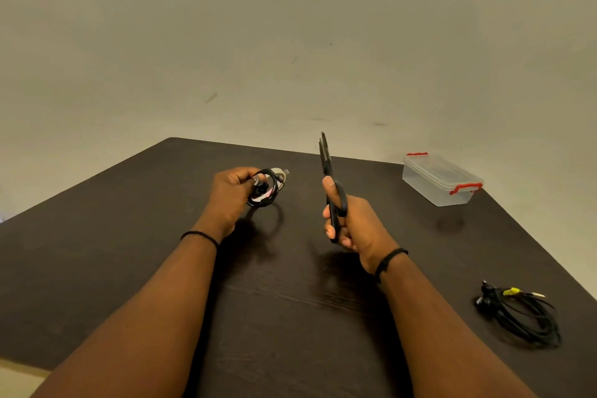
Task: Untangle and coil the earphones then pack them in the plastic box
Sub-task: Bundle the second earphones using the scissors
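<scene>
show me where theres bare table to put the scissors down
Bare table lies left of the left hand, and between the right hand and the box. The near right corner is taken by the second earphones.

There is only one view, from a camera on the person's head. It looks forward and down across the dark brown wooden table [129, 268], close above both forearms, with the plain beige wall [290, 26] behind.

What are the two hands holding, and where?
Left hand grips coiled earphones at the coil's side. Right hand holds scissors by the handles.
</scene>
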